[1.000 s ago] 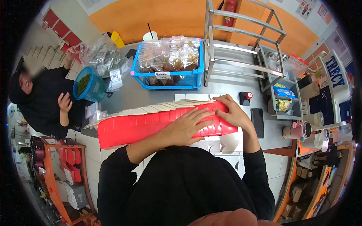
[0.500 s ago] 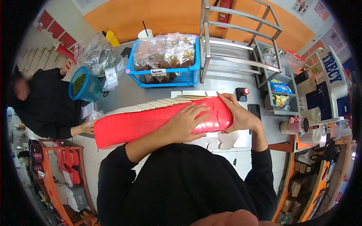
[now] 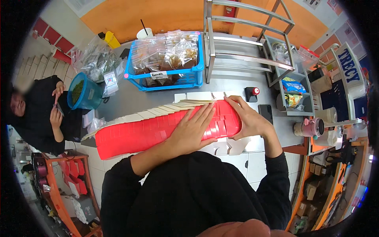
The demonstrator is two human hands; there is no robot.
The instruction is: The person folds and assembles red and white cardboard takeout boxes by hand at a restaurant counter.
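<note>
Clock centred on the red card stack, twelve pointing away from the wearer.

Red card stack (image 3: 130, 138): long row of overlapping folded sheets, red outside, cream edges fanned along the far side. Lies directly in front of the torso, at the near side of the steel desk (image 3: 158, 98), one end towards nine, the other towards three.

Left hand (image 3: 191, 126): laid over the red face, right of middle. Fingers long and slightly spread, tips near the cream edges at one; thumb splayed towards three. Pressing flat, not wrapped round anything.

Right hand (image 3: 249, 120): at the three o'clock end. Fingers and thumb wide apart, fingers at the far corner, thumb at the near one; has hold of that end between them.

White card pieces (image 3: 199, 96) just beyond the stack, at one. Blue basket (image 3: 183, 74) of clear pouches (image 3: 179, 53) at twelve. Metal rack (image 3: 254, 61) between one and two. Stamp (image 3: 251, 94), black with red top, at two; dark phone (image 3: 265, 113) near three. Teal bucket (image 3: 94, 98) of chopped greens at ten. Co-worker (image 3: 33, 130) past it; object in their hands (image 3: 56, 118) too small to tell.
</note>
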